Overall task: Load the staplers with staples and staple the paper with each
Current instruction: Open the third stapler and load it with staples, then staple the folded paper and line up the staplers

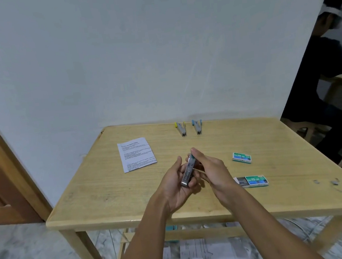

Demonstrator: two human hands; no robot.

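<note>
A small metal stapler (188, 170) with a green end is held over the middle of the wooden table (113, 190). My left hand (177, 184) grips it from below. My right hand (209, 167) pinches its far, green end from above. Two more staplers lie by the table's far edge, one with yellow tips (181, 129) and one with blue tips (197, 126). A printed sheet of paper (136, 154) lies at the left. A closed green staple box (241, 157) sits to the right, and an opened staple box (253, 180) lies nearer me.
Loose staple bits (334, 181) lie near the table's right front corner. A white wall stands behind the table and a wooden door frame (5, 167) at the left. Another person (328, 70) sits at a second table at the right. Papers lie on the floor under the table.
</note>
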